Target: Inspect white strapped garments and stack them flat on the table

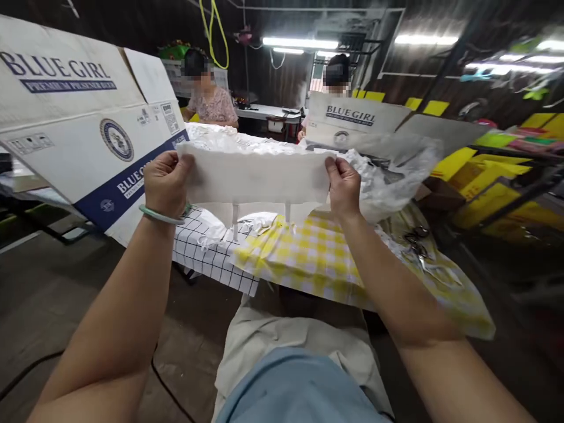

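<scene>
1. To the left of the fingers of the left hand (165,183): a tall white cardboard carton (66,111) with navy print, cut off by the frame.
2. Left fingers: pinching one end of a broad, flat white strip (259,176), its material indistinct.
3. Below the left fingers: a white cloth with black grid lines (215,252).
4. Between both sets of fingers: the strip, stretched; beyond it, a person in a patterned top (214,106) and fluorescent tubes (299,43); beneath, a yellow-and-white checked cloth (304,252), the tabletop hidden.
5. Right hand (346,185): thumb and fingers gripping the opposite end.
6. Beyond the right fingers: a second person (337,73), largely hidden by another white carton (356,114).
7. Right of these fingers: dark-handled scissors (420,252), blurred.
</scene>
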Available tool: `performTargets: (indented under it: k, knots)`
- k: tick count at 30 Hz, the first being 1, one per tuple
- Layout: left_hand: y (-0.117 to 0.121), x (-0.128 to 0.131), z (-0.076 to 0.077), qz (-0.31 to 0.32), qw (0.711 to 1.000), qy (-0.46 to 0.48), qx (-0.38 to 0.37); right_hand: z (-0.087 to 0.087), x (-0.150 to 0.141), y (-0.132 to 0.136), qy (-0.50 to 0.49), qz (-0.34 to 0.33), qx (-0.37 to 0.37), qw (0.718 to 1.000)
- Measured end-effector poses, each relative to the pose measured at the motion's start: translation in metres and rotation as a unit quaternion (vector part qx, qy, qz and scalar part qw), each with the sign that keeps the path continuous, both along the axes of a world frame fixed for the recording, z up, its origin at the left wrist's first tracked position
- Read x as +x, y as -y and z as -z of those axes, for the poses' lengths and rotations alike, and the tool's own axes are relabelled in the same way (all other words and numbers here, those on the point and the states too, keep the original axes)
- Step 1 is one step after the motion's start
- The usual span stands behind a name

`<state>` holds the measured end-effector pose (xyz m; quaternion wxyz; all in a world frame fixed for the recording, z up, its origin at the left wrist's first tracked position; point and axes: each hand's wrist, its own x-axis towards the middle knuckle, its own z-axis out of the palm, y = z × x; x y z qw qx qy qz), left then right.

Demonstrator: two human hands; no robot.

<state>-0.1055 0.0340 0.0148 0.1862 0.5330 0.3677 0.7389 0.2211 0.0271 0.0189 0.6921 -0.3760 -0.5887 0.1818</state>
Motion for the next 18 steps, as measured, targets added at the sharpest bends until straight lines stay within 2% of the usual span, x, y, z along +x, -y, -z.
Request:
performTargets:
  k: [2,4,6,9,11,14,16,18]
  knots:
    - [0.015,0.021,0.0,0.059,0.998,0.007,-0.006,-0.005,0.025,0.03,0.005,0.032,0.012,0.999]
    - [0.027,0.044,0.007,0.127,0.991,0.018,-0.034,0.002,0.049,0.058,-0.002,0.061,0.002,0.998]
    - [0.034,0.065,0.023,0.194,0.977,0.028,-0.082,0.02,0.073,0.082,-0.02,0.082,-0.029,0.996]
    - [0.033,0.094,0.061,0.246,0.949,0.007,-0.198,0.062,0.104,0.105,-0.047,0.103,-0.1,0.988]
    - [0.023,0.113,0.091,0.263,0.924,-0.025,-0.275,0.095,0.122,0.108,-0.058,0.115,-0.156,0.979]
    - [-0.003,0.141,0.134,0.281,0.893,-0.068,-0.346,0.141,0.147,0.094,-0.041,0.15,-0.233,0.96]
    - [-0.023,0.158,0.155,0.266,0.883,-0.108,-0.372,0.165,0.161,0.076,0.02,0.195,-0.275,0.941]
    - [-0.043,0.171,0.167,0.226,0.879,-0.163,-0.388,0.18,0.172,0.058,0.087,0.234,-0.302,0.92]
